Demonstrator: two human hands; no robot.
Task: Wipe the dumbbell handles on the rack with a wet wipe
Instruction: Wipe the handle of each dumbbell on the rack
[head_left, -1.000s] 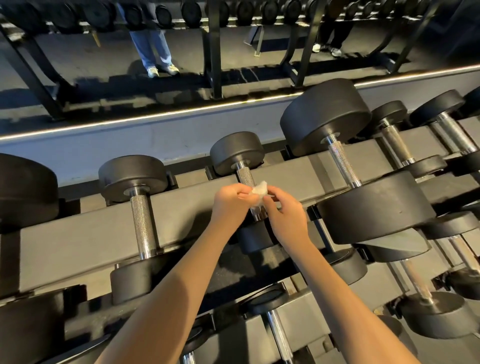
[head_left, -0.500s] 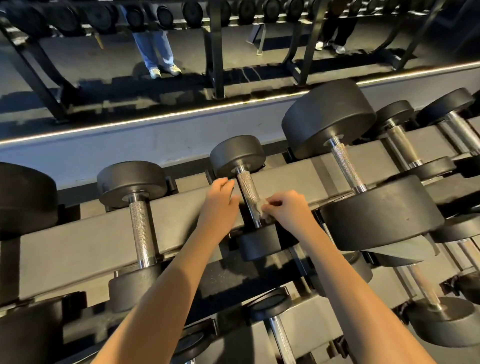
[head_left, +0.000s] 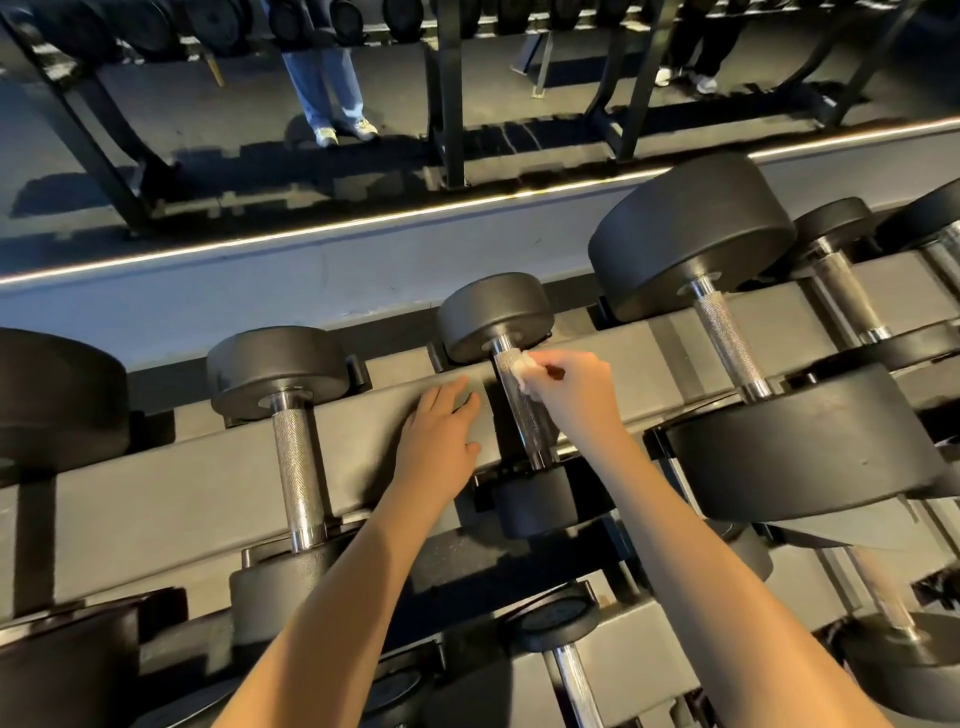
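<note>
Two hands at work on one dumbbell of the upper tier. Right hand (head_left: 571, 389): fingers closed in a pinch on a small white wet wipe (head_left: 521, 367), pressed against the far end of the knurled handle (head_left: 522, 410), just below the rear weight head (head_left: 491, 317); contact on the handle's right flank, presumably so that a pull toward the body sweeps the full length of the grip. Left hand (head_left: 439, 441): empty, open and flat, fingers together, palm down on the grey rail of the rack (head_left: 182, 483) immediately left of that handle; apparently a brace for balance during the reach, not a grasp. Front weight head (head_left: 535, 501) seated in its cradle below the near end of the handle, keeping the bar fixed and inclined toward the viewer, hence no need for a steadying grip on the dumbbell itself.

Outward: neighbouring dumbbell (head_left: 296, 467) to the left, handle bare and uncovered; large dumbbell (head_left: 727, 332) to the right, likewise untouched at this moment; further pairs on the lower tier, partly hidden by the forearms. Whether any of these handles are already wiped: not discernible. Beyond the rack, a mirror wall with a lit strip (head_left: 467, 208) at its base, reflecting more racks and the legs of standing people (head_left: 327, 78).

Judged stage: mid-wipe on one handle, several still ahead.
</note>
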